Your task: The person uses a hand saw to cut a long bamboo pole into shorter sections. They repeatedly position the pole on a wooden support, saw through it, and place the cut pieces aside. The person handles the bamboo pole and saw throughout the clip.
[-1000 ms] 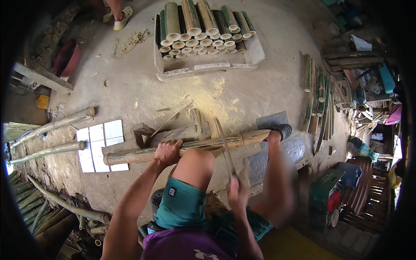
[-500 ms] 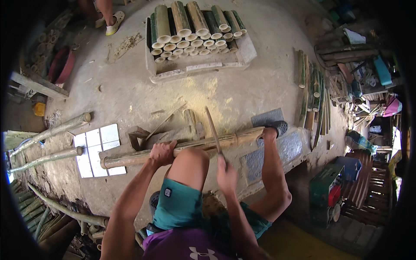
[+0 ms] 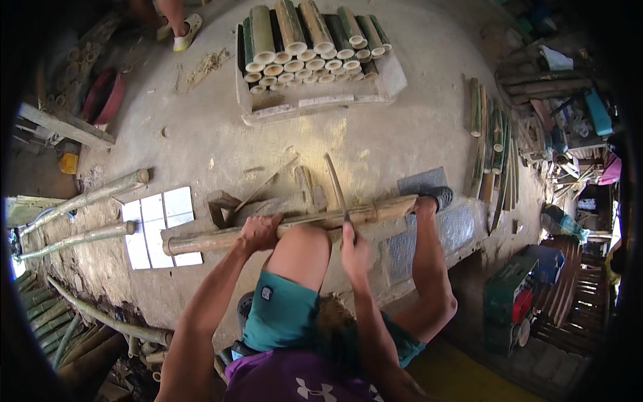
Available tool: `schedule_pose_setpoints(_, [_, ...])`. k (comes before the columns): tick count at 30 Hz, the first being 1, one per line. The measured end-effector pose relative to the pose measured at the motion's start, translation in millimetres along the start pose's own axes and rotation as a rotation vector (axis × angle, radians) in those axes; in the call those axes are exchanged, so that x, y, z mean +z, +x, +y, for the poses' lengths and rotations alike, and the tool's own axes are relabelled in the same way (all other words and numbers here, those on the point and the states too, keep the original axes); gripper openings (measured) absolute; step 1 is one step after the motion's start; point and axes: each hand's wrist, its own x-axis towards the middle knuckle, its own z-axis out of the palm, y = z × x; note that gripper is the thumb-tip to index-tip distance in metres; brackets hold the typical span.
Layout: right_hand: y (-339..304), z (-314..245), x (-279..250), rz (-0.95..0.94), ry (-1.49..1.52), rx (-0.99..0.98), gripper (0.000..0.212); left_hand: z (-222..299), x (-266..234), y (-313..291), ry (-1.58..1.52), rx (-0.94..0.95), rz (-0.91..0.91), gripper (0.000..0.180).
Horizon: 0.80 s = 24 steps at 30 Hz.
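Across my raised knee lies a long bamboo pole (image 3: 207, 242), tilted slightly up toward the right. My left hand (image 3: 261, 232) is closed over it, left of the knee. Its right end reaches my foot (image 3: 437, 195). In my right hand (image 3: 355, 253), fingers wrapped round a dark handle, is a long-bladed tool (image 3: 337, 184). The narrow blade points away from me and crosses over the pole just right of the knee. Seen nearly edge-on, it could be a saw or a knife; I cannot tell which.
Beyond the pole, a shallow tray (image 3: 315, 103) holds stacked bamboo tubes (image 3: 290, 30). A small wooden block (image 3: 221, 206) sits just past my left hand. More bamboo pieces (image 3: 497, 144) lie at right, poles (image 3: 87, 199) at left. A person's foot (image 3: 187, 33) is at far left.
My right hand and the blade have moved a little forward, away from me, across the pole. My left hand keeps its place on the pole. The whole view has shifted slightly.
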Motion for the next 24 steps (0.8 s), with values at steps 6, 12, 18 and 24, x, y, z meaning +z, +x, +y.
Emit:
schedule_pose_setpoints(6, [-98.1,12.2,-49.7,-0.011,-0.008,0.175,0.045,-0.6,-6.9,5.8,-0.024,0.006,-0.053,0.053])
schedule_pose_setpoints(12, [-38.9,2.9,-20.6,-0.003,-0.006,0.178,0.06,3.5,-14.5,9.4,-0.013,-0.028,-0.148,0.061])
schedule_pose_setpoints(18, [-53.4,4.3,-33.9,-0.052,-0.031,0.229,0.052,2.7,-13.7,10.7,-0.002,-0.069,-0.235,0.067])
schedule_pose_setpoints(24, [-96.2,5.8,-51.8,-0.023,-0.092,0.211,0.045,6.7,25.0,-7.1,0.138,0.048,0.122,0.036])
